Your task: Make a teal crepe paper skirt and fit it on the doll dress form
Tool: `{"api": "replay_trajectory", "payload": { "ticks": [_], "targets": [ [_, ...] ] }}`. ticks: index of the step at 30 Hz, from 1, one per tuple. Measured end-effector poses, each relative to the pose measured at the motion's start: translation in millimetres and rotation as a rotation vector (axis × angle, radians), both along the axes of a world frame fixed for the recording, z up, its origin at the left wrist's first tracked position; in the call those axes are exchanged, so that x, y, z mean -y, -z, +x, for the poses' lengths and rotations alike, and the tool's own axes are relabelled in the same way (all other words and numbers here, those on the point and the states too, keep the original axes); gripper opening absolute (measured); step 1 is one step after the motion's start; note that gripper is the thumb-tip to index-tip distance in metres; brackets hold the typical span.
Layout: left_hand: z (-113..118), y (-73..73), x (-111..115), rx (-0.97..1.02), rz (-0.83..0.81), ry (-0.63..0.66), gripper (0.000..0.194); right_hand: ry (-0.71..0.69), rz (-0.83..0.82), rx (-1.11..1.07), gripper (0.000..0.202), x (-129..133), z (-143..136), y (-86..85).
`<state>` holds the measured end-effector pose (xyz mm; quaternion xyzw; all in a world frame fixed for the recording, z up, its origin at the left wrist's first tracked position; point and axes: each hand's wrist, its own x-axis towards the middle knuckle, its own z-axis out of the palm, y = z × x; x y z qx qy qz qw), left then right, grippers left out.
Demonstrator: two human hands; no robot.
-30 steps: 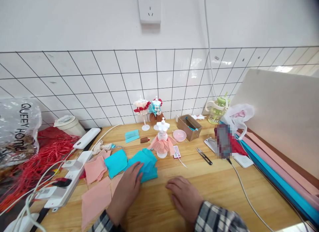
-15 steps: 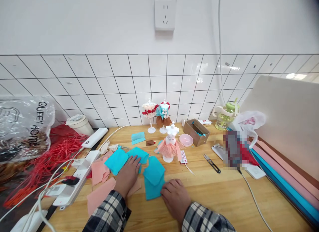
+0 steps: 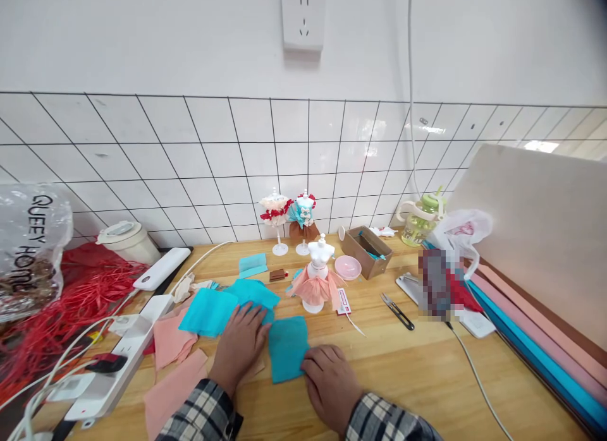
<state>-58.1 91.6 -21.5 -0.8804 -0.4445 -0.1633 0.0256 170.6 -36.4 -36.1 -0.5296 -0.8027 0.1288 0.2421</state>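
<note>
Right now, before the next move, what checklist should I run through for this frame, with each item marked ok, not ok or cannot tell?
1. Left hand resting on the turquoise pieces: ok.
2. Right hand at the near right edge of the blue square: ok; whether it pinches that edge, cannot tell.
3. Blue square a single layer: cannot tell from this view.
4. Small white dress form with the peach skirt standing upright: ok.
5. Thread snips lying apart from both hands: ok.
6. Blue and peach pieces sorted into neat stacks: not ok; they overlap unevenly around the left hand.
</note>
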Motion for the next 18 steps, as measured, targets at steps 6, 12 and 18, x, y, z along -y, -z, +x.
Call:
{"api": "replay_trajectory", "payload": {
  "ticks": [6,12,18],
  "targets": [
    [3,-32.7,37,0.118,-0.013,0.125,0.03,0.048,0.111,-0.011,0.003,8,11,2.4],
    [32,-30.7,92,0.284,-0.493,0.27,0.072,0.06,0.098,-0.149,0.015,18,27,-8.8],
    [48,-14.1,83,0.363,-0.827,0.016,0.048,0.123,0.02,-0.162,0.041,18,31,-15.3]
  ]
}}
